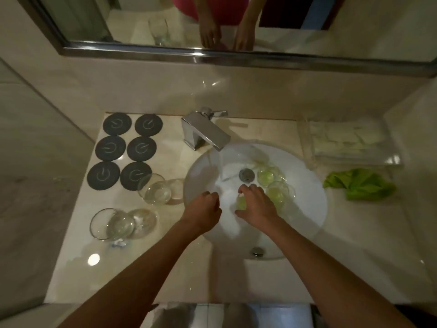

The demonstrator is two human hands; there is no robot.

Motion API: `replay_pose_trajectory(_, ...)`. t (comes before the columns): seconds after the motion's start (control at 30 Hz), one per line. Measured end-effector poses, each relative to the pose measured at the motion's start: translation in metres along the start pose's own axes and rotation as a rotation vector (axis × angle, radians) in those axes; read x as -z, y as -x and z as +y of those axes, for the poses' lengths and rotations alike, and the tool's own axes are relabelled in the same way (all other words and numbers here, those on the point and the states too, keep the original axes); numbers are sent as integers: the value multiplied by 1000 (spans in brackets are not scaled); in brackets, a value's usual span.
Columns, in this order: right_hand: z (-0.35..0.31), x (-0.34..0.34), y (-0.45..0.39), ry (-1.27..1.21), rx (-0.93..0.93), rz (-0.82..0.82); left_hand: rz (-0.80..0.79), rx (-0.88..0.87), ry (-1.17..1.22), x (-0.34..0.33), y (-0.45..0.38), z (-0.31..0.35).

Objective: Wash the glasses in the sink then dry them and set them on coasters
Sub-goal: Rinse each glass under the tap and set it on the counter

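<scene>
Grey coasters point(126, 150): six. Hands: right hand point(256, 204) grips a glass point(241, 202); left hand point(203, 210) curled, empty.

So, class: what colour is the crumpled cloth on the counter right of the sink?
Bright green: the cloth shows best in the head view.

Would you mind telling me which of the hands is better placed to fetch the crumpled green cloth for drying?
Right. The crumpled green cloth lies right of the white round sink, on the right hand's side; the left hand would have to cross over.
</scene>
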State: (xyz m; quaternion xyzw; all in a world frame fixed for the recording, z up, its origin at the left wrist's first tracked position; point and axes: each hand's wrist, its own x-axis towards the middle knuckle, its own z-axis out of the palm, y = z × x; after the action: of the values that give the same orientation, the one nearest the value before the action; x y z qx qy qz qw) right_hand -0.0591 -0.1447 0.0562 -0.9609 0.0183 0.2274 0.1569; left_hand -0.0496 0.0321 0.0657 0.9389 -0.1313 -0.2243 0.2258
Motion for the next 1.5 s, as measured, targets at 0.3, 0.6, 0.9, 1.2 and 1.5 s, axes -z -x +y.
replay_pose_trajectory(0.3,49,-6,-54,210,125,-217,-7,175,-5,-27,-46,25)
replay_pose_trajectory(0.6,48,-23,-71,240,170,-282,11,269,108,-44,-58,10)
replay_pose_trajectory(0.9,-3,10,-92,-99,124,-72,118,474,950,-18,-81,0)
replay_pose_trajectory(1.2,-32,33,-105,-273,8,29,89,458,1293,8,-96,-8)
replay_pose_trajectory(1.5,-45,13,-93,-818,-139,174,93,468,1428,14,-93,-15)
